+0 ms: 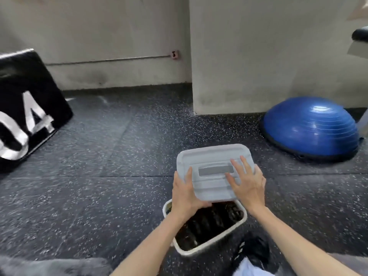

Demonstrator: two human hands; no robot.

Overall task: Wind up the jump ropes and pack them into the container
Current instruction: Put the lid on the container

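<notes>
Forearms reach up from the bottom edge of the frame, bare, toward a box on the gym floor, where a person sits or crouches with a black shoe (253, 251) tucked just right of the work. The container (242, 221), a white-rimmed tub low and right of centre, stands open at its near end and is filled with dark coils that appear to be the jump ropes (209, 224), already wound and packed; blur hides individual ropes and handles. Above the tub's far end both hands hold the pale translucent lid (213, 156), tilted with its near edge low over the rim, apparently so it can be lined up before being pressed shut. The left hand (185, 196) grips the lid's near-left corner, thumb up along the top and the other fingers curled out of sight beneath it, taking the weight. The right hand (248, 182) lies flat on the lid's top, fingers straight and spread apart near the grey label, likely to steady and guide rather than lift. Judging by the full tub, closing it is the step left.

Beyond, speckled rubber floor (119, 156) runs to a grey wall (119, 26). A blue half-ball trainer (310, 126) sits at middle right against a jutting wall corner, well apart from the tub. At upper left a black padded block (29, 108) printed with large white numerals leans on the floor.
</notes>
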